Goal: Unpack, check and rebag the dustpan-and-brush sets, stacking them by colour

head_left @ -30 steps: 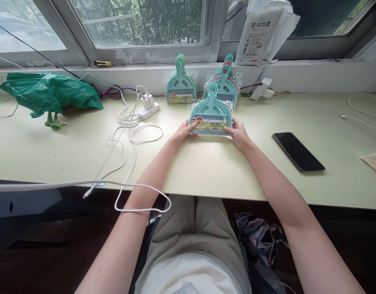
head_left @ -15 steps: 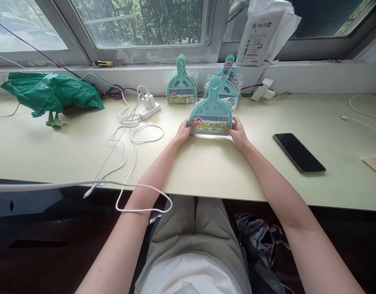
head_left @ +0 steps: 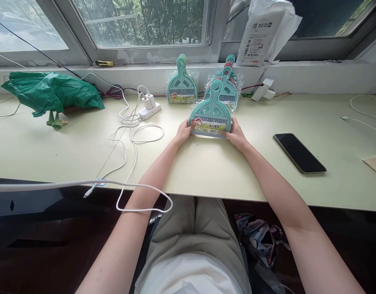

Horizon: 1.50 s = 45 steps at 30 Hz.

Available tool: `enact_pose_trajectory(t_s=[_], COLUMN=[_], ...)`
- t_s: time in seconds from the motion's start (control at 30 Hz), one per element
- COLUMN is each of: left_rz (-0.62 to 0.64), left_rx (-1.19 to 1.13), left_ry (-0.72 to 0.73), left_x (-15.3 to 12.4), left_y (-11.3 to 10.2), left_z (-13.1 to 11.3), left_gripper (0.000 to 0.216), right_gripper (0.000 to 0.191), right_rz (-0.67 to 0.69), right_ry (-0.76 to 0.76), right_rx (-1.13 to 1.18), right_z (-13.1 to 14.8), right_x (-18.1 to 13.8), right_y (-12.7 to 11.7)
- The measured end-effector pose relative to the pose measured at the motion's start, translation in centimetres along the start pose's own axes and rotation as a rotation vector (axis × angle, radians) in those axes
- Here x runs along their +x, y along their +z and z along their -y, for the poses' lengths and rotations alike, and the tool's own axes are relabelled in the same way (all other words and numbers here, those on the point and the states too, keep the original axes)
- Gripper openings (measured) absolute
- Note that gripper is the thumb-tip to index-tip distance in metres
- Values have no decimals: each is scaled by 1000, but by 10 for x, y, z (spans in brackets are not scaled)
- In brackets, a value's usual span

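Between my two hands is a mint-green dustpan and brush set [head_left: 210, 109] in clear plastic wrap, its handle pointing toward the window. My left hand [head_left: 184, 130] grips its lower left edge, thumb on the front. On the opposite lower edge, my right hand [head_left: 236, 134] holds it the same way. Just behind it, more wrapped dustpan sets [head_left: 227, 83], mint and pink, lean upright in a stack. Another mint dustpan stack [head_left: 182, 83] stands against the wall to the left, apart from my hands.
A black phone [head_left: 299, 153] lies right on the table [head_left: 206, 171]. White cables [head_left: 127, 143] run left from a power strip [head_left: 149, 111]. A green plastic bag [head_left: 53, 93] is at the far left. A white package [head_left: 261, 36] and a yellow cutter [head_left: 104, 63] rest on the sill.
The held dustpan set has tipped back slightly, its handle end lower in view. My right hand has shifted a little to the left; my left hand stays nearly where it was.
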State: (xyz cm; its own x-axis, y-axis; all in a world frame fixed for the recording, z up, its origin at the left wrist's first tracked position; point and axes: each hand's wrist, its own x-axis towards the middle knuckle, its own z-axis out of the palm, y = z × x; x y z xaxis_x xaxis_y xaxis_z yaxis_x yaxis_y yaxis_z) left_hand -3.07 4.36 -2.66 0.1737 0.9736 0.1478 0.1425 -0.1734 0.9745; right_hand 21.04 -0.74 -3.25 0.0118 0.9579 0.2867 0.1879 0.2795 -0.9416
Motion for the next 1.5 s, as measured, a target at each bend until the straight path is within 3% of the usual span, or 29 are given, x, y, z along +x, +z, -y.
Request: enact_pose_trajectory(t_s=[0.13,0.3,0.53,0.7,0.83,1.0,1.17,1.3,1.5], left_rz=[82,211,62,-23,-140,-384,-665,-691,-708], left_rx=[-59,-143,-17,115,297,397,294,174,216], left_ry=[31,101,137,182,181,184,84,-31,-10], left_x=[-4,-8,-1,-2,-6,-8,-4,2,10], left_y=[-3,-7,-11,-12,-18,-29,-40,-48,-51], left_z=[-4,-9,-5,-7,-8,-4,0,3,6], left_gripper=[30,61,37,32,28,38,41,34,29], right_gripper=[77,71,75,48,41,34,34,39,45], right_rz=[-34,-71,-113,-218,-255,-233,-216,-232,-358], right_ry=[14,-11,-14,-45,-61,-79,-65,-12,30], right_rx=[4,-23,-109,-253,-351,-468,-539,-537,-485], right_z=[-6,-10,-4,-3,-4,-4,-3,-4,-10], right_x=[3,4,0,3,14,50,101,135,173], right_y=[-1,-3,4,6,13,44,90,126,159])
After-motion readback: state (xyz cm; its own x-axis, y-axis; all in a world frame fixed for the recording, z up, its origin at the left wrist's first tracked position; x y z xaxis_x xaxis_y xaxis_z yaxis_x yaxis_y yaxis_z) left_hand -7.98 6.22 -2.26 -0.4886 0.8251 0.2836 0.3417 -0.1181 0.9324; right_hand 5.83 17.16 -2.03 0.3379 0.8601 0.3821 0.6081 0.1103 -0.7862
